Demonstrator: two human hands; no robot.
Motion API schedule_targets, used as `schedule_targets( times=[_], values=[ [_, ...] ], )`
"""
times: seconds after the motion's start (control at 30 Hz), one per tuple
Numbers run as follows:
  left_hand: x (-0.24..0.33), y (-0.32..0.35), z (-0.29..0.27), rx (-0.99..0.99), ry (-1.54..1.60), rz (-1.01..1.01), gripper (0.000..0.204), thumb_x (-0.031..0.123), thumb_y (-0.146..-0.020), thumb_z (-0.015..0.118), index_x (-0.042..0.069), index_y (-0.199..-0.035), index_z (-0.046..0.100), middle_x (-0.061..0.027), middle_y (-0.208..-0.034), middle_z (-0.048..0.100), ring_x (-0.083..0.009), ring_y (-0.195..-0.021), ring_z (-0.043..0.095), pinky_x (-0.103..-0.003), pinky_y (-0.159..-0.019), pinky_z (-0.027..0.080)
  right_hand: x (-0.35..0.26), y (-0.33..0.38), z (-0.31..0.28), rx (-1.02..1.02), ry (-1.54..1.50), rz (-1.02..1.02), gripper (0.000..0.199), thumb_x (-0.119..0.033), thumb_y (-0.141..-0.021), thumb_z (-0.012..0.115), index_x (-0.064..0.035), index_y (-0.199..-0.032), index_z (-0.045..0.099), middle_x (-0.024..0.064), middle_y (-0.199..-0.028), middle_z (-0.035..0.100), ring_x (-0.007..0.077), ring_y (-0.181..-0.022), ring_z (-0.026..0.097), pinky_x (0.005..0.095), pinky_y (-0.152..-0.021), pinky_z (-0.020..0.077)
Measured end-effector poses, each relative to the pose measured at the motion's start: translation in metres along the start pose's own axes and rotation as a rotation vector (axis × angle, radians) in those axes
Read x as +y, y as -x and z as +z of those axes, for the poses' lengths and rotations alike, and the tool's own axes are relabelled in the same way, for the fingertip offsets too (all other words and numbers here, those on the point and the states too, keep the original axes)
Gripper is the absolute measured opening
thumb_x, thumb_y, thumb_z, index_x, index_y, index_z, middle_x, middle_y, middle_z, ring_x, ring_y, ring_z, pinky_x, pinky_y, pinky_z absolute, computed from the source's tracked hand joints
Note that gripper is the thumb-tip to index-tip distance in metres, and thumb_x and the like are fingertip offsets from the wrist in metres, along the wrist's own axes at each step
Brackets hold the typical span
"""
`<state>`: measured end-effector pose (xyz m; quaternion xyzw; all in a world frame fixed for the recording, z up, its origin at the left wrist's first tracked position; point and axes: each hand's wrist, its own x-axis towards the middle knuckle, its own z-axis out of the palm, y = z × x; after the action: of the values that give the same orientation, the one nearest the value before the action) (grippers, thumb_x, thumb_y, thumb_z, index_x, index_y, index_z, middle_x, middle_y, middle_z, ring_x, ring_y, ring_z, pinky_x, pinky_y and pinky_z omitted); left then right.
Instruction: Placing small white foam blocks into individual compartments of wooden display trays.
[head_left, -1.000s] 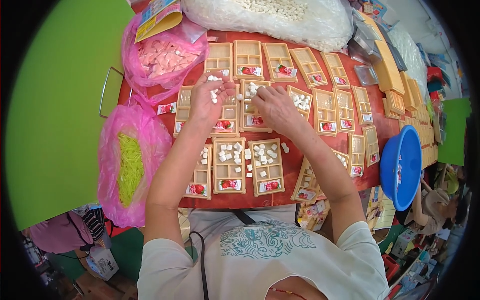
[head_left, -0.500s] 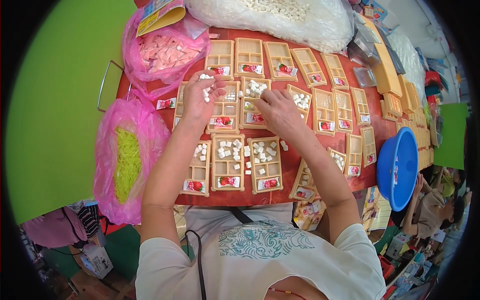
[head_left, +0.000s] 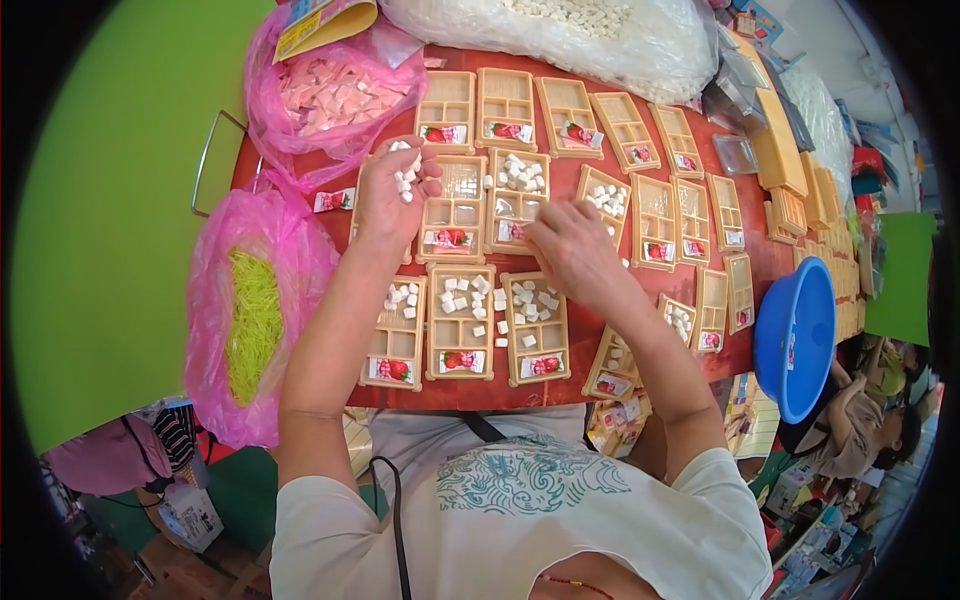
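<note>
The left hand (head_left: 392, 195) is cupped, palm up, holding a small heap of white cubes (head_left: 404, 178) against curled fingers; it hovers over the red table (head_left: 330, 225) at about 11 o'clock from the picture's middle. The right hand (head_left: 572, 250) lies palm down near the centre, fingers bent and pointing toward 10 o'clock, its tips just over a tan tray (head_left: 518, 200) part filled with white cubes; whether anything is pinched between those fingers cannot be told. Just at 9 o'clock of that tray sits another tray (head_left: 455, 210) with clear film and a red sachet (head_left: 449, 239) in its lower compartment. Nearer the person, at 6 o'clock of the hands, three trays (head_left: 462, 322) stand side by side, each holding scattered cubes and a red sachet at its near end, with a few loose cubes lying on the table between them. More trays run in a row toward 1 and 2 o'clock, most with a sachet only. At 9 o'clock a pink bag (head_left: 250, 310) holds yellow-green strips; at 11 o'clock a second pink bag (head_left: 330, 95) holds pale pink packets. A large clear bag (head_left: 560, 35) of white cubes lies at 12 o'clock, and a blue bowl (head_left: 795, 340) stands at the table's edge at 3 o'clock.
</note>
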<state>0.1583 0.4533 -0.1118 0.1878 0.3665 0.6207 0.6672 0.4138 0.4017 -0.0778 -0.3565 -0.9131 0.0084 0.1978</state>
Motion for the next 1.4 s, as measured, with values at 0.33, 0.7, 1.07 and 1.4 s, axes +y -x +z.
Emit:
schedule_targets(
  times=[0.33, 0.7, 1.07, 1.4],
  values=[
    [-0.011, -0.006, 0.023, 0.155, -0.033, 0.147, 0.018, 0.004, -0.084, 0.053, 0.002, -0.1, 0.06, -0.0099, -0.089, 0.064, -0.0193, -0.071, 0.062, -0.032, -0.06, 0.052, -0.01, 0.017, 0.01, -0.003, 0.058, 0.042, 0.018, -0.004, -0.078, 0.065, -0.0066, -0.096, 0.06, 0.0066, -0.085, 0.056, 0.0234, -0.082, 0.058, 0.0369, -0.078, 0.0435],
    [-0.026, -0.012, 0.025, 0.074, -0.328, 0.283, 0.014, 0.009, -0.09, 0.056, 0.001, -0.097, 0.065, -0.0045, -0.089, 0.065, -0.0117, -0.083, 0.058, -0.026, -0.078, 0.045, 0.002, 0.004, 0.002, 0.058, -0.017, 0.121, 0.014, -0.007, -0.083, 0.068, -0.0063, -0.096, 0.062, 0.0073, -0.09, 0.057, 0.0249, -0.083, 0.059, 0.0365, -0.078, 0.0429],
    [-0.017, -0.009, 0.022, -0.122, -0.521, 0.291, 0.034, 0.022, -0.096, 0.052, 0.0, -0.119, 0.064, -0.0096, -0.123, 0.062, -0.0178, -0.12, 0.054, -0.03, -0.102, 0.038, 0.038, -0.038, 0.038, -0.008, 0.138, 0.154, 0.009, -0.009, -0.085, 0.064, -0.006, -0.093, 0.059, 0.0099, -0.089, 0.058, 0.0272, -0.086, 0.061, 0.0384, -0.079, 0.0443],
    [0.006, 0.008, 0.02, -0.115, -0.72, 0.223, 0.028, 0.026, -0.093, 0.059, 0.002, -0.107, 0.066, -0.0085, -0.111, 0.063, -0.0188, -0.108, 0.056, -0.036, -0.095, 0.039, 0.013, -0.085, 0.045, 0.063, -0.2, 0.159, 0.018, -0.005, -0.083, 0.065, -0.0054, -0.101, 0.063, 0.0114, -0.089, 0.06, 0.0325, -0.087, 0.061, 0.0441, -0.078, 0.0477]
  ],
)
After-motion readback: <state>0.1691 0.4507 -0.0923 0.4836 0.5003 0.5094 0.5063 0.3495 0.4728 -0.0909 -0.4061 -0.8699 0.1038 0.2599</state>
